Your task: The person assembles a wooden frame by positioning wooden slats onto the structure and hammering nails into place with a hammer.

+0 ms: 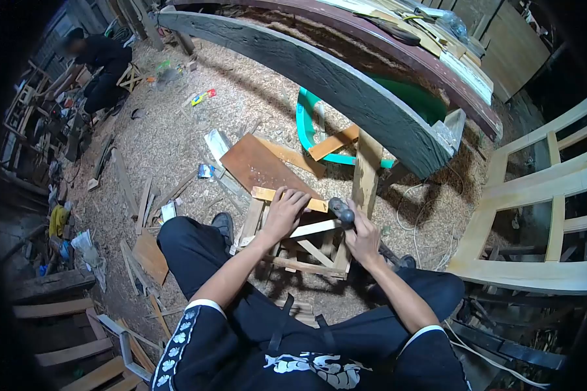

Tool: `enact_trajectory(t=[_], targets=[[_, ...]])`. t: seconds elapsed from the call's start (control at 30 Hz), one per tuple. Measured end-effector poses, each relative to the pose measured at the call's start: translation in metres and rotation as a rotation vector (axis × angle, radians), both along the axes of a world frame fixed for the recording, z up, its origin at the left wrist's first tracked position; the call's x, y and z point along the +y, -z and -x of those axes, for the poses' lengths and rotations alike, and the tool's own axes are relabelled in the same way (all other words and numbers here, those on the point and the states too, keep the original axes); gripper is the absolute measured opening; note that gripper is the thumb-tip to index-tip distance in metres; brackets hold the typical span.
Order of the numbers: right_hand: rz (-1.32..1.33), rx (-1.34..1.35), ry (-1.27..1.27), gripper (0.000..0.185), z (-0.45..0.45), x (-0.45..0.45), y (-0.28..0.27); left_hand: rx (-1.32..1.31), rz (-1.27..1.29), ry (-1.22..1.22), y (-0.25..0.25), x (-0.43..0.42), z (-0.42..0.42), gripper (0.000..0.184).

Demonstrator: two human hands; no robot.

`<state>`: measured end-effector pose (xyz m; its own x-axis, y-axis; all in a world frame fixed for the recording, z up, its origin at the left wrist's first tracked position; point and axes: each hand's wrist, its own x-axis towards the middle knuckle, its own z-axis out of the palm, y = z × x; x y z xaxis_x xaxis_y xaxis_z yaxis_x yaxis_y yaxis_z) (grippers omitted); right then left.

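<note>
My right hand is closed round a hammer, its dark head above the right end of a short wooden strip. I cannot tell whether the head touches the wood. My left hand grips the strip near its middle, fingers curled over the top. Under both hands stands a small wooden frame with slats, between my knees. Just beyond it lies a brown board, and an upright post rises behind my right hand.
A thick dark beam crosses ahead at the bench edge. Beneath it lies a green curved band. Pale panel frames stand at right. Offcuts and shavings cover the floor. Another person crouches at far left.
</note>
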<state>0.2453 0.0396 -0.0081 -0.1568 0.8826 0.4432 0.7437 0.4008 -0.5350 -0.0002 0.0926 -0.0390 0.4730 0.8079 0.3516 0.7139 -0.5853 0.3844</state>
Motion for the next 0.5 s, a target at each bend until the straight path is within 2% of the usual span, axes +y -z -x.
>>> enact_trajectory(t=[0.07, 0.13, 0.17, 0.23, 0.37, 0.43, 0.5], targets=[[-0.043, 0.020, -0.015, 0.061, 0.004, 0.003, -0.007, 0.001, -0.007, 0.005, 0.001, 0.002, 0.001, 0.032], [-0.349, 0.142, -0.048, 0.065, 0.008, -0.001, -0.022, -0.008, 0.003, 0.003, 0.005, -0.002, 0.000, 0.032], [-0.346, 0.141, -0.042, 0.065, 0.007, -0.002, -0.016, -0.009, 0.002, -0.001, 0.004, -0.002, 0.001, 0.031], [-0.117, -0.061, -0.092, 0.065, 0.005, -0.002, -0.007, -0.010, -0.009, 0.004, 0.000, 0.001, -0.001, 0.031], [0.032, -0.120, -0.003, 0.066, 0.006, 0.008, -0.005, -0.005, -0.018, -0.001, 0.012, 0.003, -0.001, 0.032], [0.003, -0.107, 0.007, 0.067, 0.004, 0.005, -0.001, 0.019, 0.013, -0.021, 0.008, -0.001, 0.000, 0.034], [-0.054, 0.091, 0.079, 0.068, 0.007, 0.004, 0.003, 0.003, 0.006, -0.004, 0.005, 0.000, 0.002, 0.033]])
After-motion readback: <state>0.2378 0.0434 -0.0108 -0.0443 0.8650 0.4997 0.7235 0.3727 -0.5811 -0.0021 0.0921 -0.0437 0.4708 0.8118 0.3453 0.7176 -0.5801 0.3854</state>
